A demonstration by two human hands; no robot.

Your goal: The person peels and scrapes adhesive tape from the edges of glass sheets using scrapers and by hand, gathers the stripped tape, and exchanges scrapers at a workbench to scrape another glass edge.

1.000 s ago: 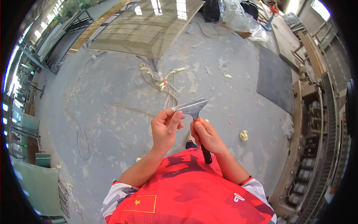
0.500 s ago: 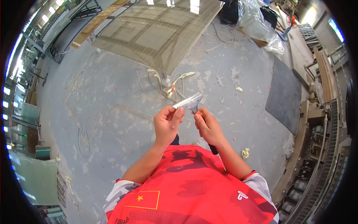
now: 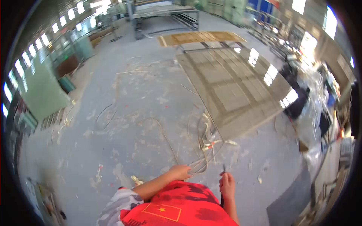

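Observation:
My right hand [image 3: 227, 183] is closed round the dark handle of the scraper [image 3: 224, 168], whose head shows only as a thin dark edge above the fist. My left hand [image 3: 180, 172] is in front of my red shirt, apart from the scraper. Its fingers are blurred, and whether they hold anything cannot be made out. Beyond both hands, a tangle of pale straps and cords [image 3: 206, 145] lies on the floor by the near corner of a large glossy sheet [image 3: 237, 86].
Behind the glossy sheet is a brown board [image 3: 201, 37], with a metal-framed table [image 3: 166, 16] farther back. Clear plastic wrapping [image 3: 315, 101] is heaped at the right. Glass panels [image 3: 43, 90] lean at the left. A dark mat [image 3: 290, 196] lies at lower right.
The view has swung up and to the right across the floor. My left hand has come off the scraper's head, and the hands are farther apart. The scraper has turned nearly edge-on.

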